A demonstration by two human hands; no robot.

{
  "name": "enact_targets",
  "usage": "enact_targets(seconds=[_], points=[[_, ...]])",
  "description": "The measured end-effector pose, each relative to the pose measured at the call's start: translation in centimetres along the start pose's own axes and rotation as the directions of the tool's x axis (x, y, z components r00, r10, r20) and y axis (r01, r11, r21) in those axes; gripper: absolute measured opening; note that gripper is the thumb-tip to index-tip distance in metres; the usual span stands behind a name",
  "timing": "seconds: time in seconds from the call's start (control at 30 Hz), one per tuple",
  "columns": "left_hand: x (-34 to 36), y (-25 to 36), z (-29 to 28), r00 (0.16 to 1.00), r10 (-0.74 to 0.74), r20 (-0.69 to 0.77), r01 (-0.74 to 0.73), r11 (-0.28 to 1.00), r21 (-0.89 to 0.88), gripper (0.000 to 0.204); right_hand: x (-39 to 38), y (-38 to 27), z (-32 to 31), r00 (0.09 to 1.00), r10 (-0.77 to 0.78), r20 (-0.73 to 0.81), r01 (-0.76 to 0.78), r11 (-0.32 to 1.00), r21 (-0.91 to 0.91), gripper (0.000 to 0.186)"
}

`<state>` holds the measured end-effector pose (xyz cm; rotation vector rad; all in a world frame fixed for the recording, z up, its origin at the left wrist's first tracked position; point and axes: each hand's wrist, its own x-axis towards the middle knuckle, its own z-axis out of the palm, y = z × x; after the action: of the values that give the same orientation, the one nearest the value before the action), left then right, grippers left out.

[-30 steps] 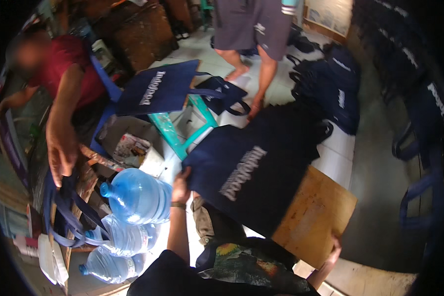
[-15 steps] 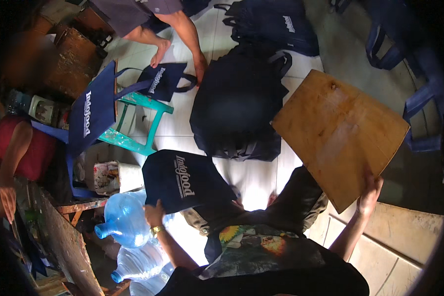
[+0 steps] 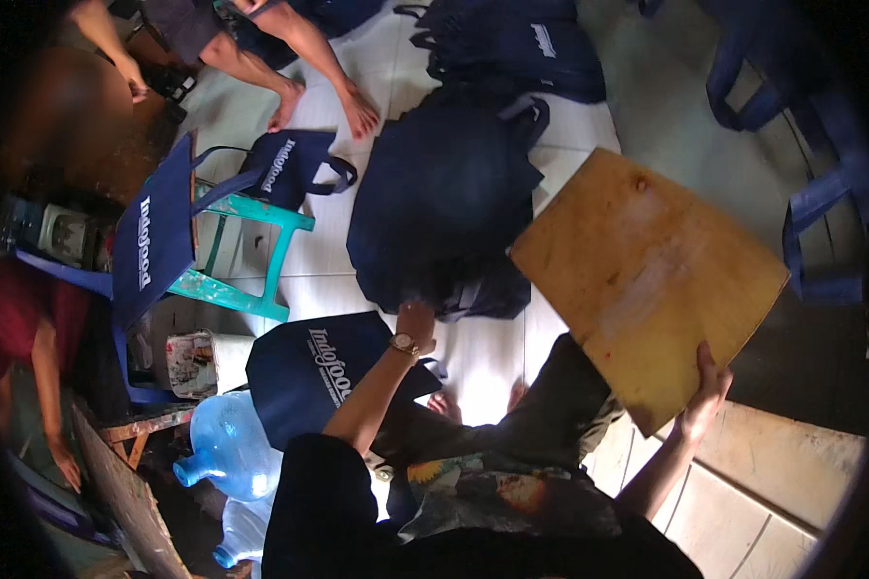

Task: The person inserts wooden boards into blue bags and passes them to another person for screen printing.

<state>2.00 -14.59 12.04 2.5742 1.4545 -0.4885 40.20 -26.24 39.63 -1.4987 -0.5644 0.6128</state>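
My right hand [image 3: 705,398] grips the lower right edge of a flat brown wooden board [image 3: 652,280], thumb on its face, and holds it tilted over my right leg. My left hand [image 3: 416,326], with a watch at the wrist, is at the near end of a pile of dark navy cloth bags [image 3: 439,203]. Its fingers are blurred against the dark cloth, so I cannot make out whether they hold any. Below my left forearm, a navy bag with white lettering [image 3: 309,372] lies over my left leg, partly covered by the arm.
At left, a navy bag [image 3: 154,232] on a board leans by a green stool [image 3: 285,251]. Blue water jugs [image 3: 227,449] and a paint-stained white bucket [image 3: 232,362] stand nearby. More bags [image 3: 521,48] lie far off. A co-worker's legs [image 3: 309,68] and another person's arm [image 3: 48,386] show.
My left hand has left the lettered bag on my leg and moved right and forward to the bag pile. The co-worker's hand has left the small bag on the floor.
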Motion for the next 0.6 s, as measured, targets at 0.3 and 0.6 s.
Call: enact_targets(seconds=[0.3,0.6], points=[[5.7,2.6,5.7,0.937,0.084,-0.34,-0.106,0.993,-0.045,0.012,-0.5,0.4,-1.3,0.993,0.08,0.087,-0.069,0.99,-0.124,0.03],[4.8,-3.8,-9.2,0.711,-0.034,-0.702,-0.336,0.861,-0.382,0.012,-3.5,-3.3,-3.2,0.932,0.344,0.116,-0.353,0.933,0.069,0.05]])
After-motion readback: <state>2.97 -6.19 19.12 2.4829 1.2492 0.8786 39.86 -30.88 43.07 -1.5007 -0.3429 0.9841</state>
